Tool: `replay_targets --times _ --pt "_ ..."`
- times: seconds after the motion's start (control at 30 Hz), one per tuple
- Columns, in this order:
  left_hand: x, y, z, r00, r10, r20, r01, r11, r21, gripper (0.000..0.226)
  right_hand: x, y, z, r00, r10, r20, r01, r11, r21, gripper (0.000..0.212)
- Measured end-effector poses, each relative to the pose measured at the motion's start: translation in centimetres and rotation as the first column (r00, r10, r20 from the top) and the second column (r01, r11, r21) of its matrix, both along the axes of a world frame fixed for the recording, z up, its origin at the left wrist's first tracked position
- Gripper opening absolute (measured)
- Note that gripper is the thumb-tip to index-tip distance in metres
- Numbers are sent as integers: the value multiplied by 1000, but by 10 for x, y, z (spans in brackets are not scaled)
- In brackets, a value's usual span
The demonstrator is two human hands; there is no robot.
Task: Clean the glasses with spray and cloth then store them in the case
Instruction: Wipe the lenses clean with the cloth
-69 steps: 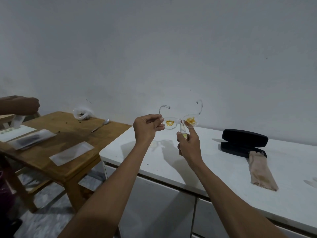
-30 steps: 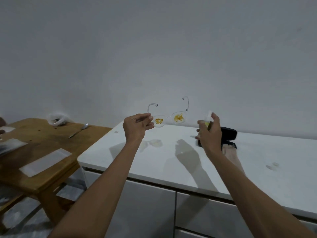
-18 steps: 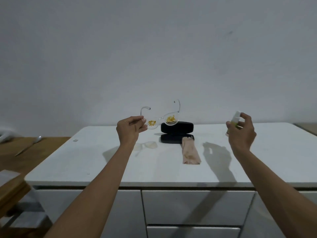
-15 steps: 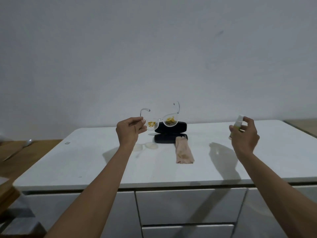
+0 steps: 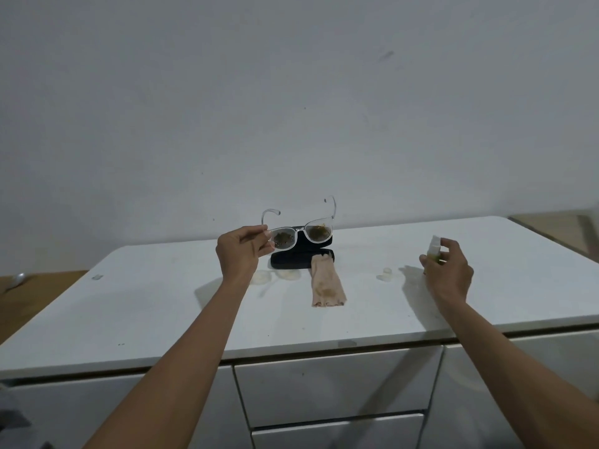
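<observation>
Left hand (image 5: pixel 241 256) pinches smeared glasses (image 5: pixel 303 235) by their left end, lenses jutting right; right hand (image 5: pixel 449 273) grip wraps spray bottle (image 5: pixel 433 251), well apart above counter (image 5: pixel 162 306).

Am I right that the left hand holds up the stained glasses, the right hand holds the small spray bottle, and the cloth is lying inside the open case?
Not quite: the cloth is not inside the case. The head view shows it lying flat on the white counter, just in front of the case. The rest holds: the left hand holds up the stained glasses and the right hand holds the small spray bottle.
</observation>
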State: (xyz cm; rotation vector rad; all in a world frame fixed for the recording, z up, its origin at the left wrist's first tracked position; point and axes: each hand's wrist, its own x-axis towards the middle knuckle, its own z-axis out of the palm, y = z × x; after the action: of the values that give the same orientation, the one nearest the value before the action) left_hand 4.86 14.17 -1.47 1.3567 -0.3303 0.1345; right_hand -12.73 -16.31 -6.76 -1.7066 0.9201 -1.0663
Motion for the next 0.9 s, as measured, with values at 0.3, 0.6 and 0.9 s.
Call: replay_targets --times 0.3,0.6,0.9 --pt "-2 6 -1 1000 1 -3 -1 1000 -17 17 14 27 29 977 -151 152 210 804 -556 52" --pt "4 27 -2 1000 20 -12 -20 999 -40 15 61 91 40 907 387 -165 -415 766 -491 44" --pt "10 51 -8 998 58 -19 -58 997 -44 13 71 119 26 638 428 -640 -686 693 -220 27"
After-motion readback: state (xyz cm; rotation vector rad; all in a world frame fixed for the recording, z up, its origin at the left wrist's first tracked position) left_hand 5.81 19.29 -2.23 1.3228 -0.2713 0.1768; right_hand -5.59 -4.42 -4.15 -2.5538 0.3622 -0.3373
